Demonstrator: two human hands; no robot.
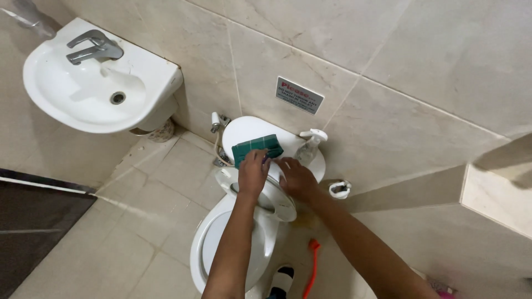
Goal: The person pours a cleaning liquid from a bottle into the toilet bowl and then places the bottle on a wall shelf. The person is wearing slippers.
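My left hand [252,173] presses a folded green cloth [256,149] against the raised white toilet lid [276,195]. Just to its right, my right hand [297,178] rests on the lid's upper edge and grips it. Both forearms reach in from the bottom of the view. The white toilet bowl with its seat [206,249] lies below the hands. A clear spray bottle with a white trigger [308,145] stands on the white cistern top [244,130] beside my right hand.
A white wall basin [91,94] with a chrome tap [91,47] hangs at upper left. A small sign [299,95] is fixed to the tiled wall. An orange-handled brush [312,266] lies on the floor right of the bowl. A dark doorway [33,221] is at left.
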